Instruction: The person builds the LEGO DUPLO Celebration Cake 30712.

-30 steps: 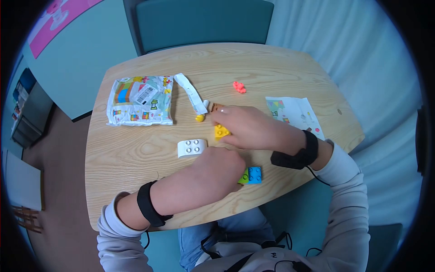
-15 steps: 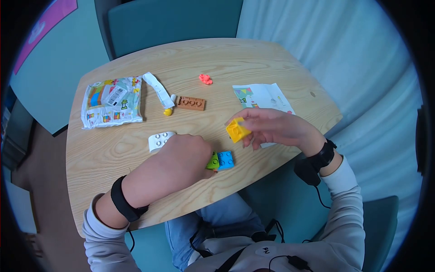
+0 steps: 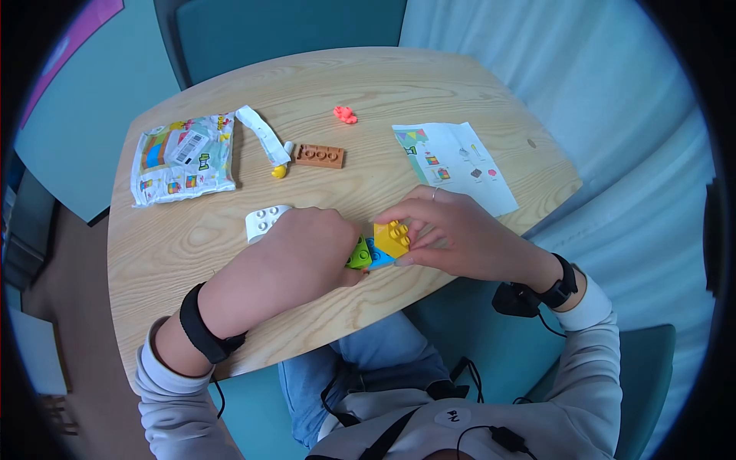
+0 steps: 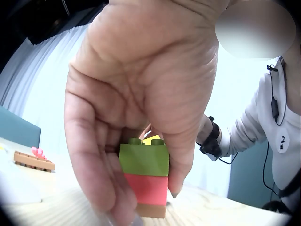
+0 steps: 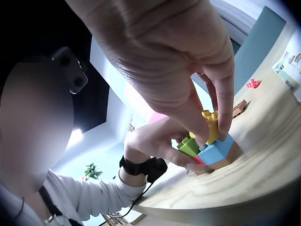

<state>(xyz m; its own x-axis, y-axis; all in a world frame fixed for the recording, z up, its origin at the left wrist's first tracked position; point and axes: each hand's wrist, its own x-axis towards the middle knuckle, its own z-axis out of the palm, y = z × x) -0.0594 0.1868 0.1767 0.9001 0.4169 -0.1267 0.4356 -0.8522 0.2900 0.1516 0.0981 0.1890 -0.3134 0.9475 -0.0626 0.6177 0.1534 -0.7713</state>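
Note:
In the left wrist view the left hand (image 4: 141, 80) grips a stack from both sides: a green brick (image 4: 144, 160) over a red brick (image 4: 148, 188) over a brown layer (image 4: 151, 211). A blue brick (image 5: 217, 153) lies beside the green one in the same build. The right hand (image 3: 464, 234) pinches a yellow brick (image 3: 390, 238), tilted, above the blue brick; whether the two touch, I cannot tell. A white curved brick (image 3: 263, 222) sits just beyond the left hand, partly covered by it.
Farther back on the table (image 3: 414, 92) lie a printed bag (image 3: 184, 159), a white strip (image 3: 263, 136), a small yellow piece (image 3: 279, 172), a brown plate brick (image 3: 320, 156) and a coral piece (image 3: 345, 115). A printed sheet (image 3: 458, 165) is at the right.
The right hand picked the yellow brick up from beside the brown plate, carried it right, then left to above the blue brick. The left hand stays at the stack. The head view has shifted.

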